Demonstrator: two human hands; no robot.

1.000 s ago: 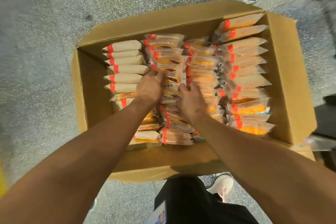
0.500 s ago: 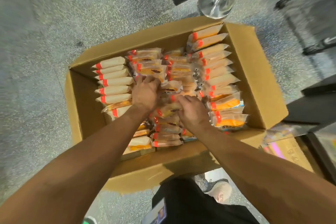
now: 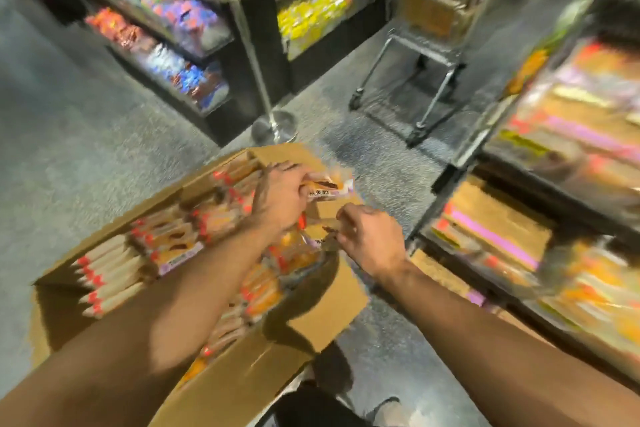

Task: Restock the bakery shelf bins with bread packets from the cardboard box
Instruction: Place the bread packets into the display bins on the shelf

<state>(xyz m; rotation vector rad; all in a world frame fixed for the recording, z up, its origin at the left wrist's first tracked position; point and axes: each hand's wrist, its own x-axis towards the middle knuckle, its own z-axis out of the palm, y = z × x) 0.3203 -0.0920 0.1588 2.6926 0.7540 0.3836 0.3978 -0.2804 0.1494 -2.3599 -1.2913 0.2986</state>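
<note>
View has swung up since 0.5 s ago: then it looked straight down into the cardboard box (image 3: pixel 322 302) w/ both hands buried in the middle rows, now the box sits lower left in the pic and the store shows beyond it. Whole pic is motion-blurred. Left hand (image 3: pixel 280 199) has come up out of the rows and grasps a bread packet (image 3: pixel 327 185), fingers curled round it, above the box's far right corner; packet end pokes out to the right of the hand, dark filling and a purple label strip visible. Right hand (image 3: pixel 372 239) has also lifted, now over the box's right edge w/ fingers curled; a packet (image 3: pixel 323 230) lies at its fingertips, looks pinched but blur too heavy, can't tell for sure. Rest of the packets (image 3: pixel 107 270) stand in rows in the box, orange-red tabs up, pale ones along the left side same as before. Floor (image 3: pixel 69 149) grey speckled. Bakery shelf bins (image 3: pixel 561 184) on the right, full of blurred orange & purple packs, near the box's right side but apart from it. Metal post (image 3: pixel 258 80) w/ round base just past the box's far edge; a wheeled metal cart (image 3: pixel 415 87) further right; snack shelves (image 3: pixel 166 31) w/ bright bags at the back
</note>
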